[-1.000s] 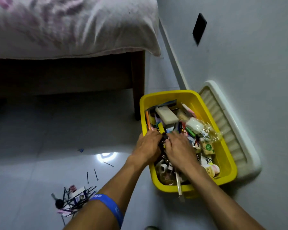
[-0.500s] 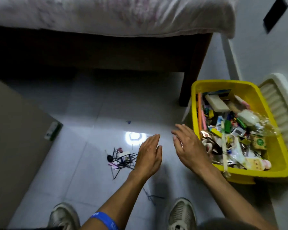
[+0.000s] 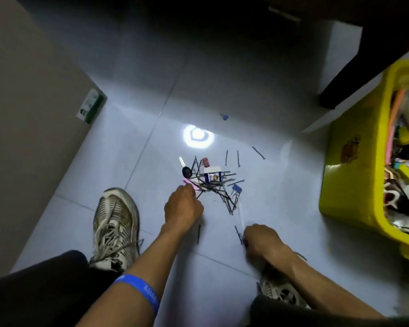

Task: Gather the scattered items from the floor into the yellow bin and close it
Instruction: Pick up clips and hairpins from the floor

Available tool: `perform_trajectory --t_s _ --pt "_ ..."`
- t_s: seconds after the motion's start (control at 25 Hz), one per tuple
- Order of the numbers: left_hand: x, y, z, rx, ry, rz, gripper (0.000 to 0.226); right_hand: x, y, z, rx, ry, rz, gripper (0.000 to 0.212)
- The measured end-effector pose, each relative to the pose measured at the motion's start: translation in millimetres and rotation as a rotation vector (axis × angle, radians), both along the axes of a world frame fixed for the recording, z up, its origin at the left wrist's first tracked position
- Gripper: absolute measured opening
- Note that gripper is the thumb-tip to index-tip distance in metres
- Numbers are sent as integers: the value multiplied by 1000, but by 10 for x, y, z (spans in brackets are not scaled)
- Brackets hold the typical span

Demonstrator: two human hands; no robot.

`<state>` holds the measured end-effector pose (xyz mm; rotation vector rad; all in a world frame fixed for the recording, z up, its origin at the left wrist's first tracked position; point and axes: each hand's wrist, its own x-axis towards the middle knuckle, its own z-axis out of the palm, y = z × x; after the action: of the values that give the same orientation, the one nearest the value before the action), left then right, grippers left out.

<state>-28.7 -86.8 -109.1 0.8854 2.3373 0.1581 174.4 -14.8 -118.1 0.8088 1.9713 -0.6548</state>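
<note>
Left hand (image 3: 183, 207) fingers curl at hairpin pile (image 3: 216, 185) — right hand (image 3: 262, 239) pinches a pin (image 3: 238, 234).

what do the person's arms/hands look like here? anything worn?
Both forearms are bare, no sleeves in view, and neither the left hand nor the right hand wears a glove. The left forearm carries a blue wristband with pale lettering too blurred to read. The right forearm shows no band or watch. No rings can be made out on the fingers.
</note>
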Motion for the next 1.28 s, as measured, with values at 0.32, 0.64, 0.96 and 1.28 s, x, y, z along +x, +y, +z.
perform_trajectory --t_s 0.32,0.64,0.96,1.28 --pt "119 -208 -224 -357 -459 -201 14 -388 462 15 -26 579 -598 11" --pt "-157 296 -165 285 -143 299 10 -567 1603 -53 429 509 -704 36" --pt "-242 712 -289 295 -232 23 38 -1251 1558 -109 412 555 -277 18" --pt "-369 384 -299 232 -122 181 48 -1791 1833 -261 401 629 -126 23"
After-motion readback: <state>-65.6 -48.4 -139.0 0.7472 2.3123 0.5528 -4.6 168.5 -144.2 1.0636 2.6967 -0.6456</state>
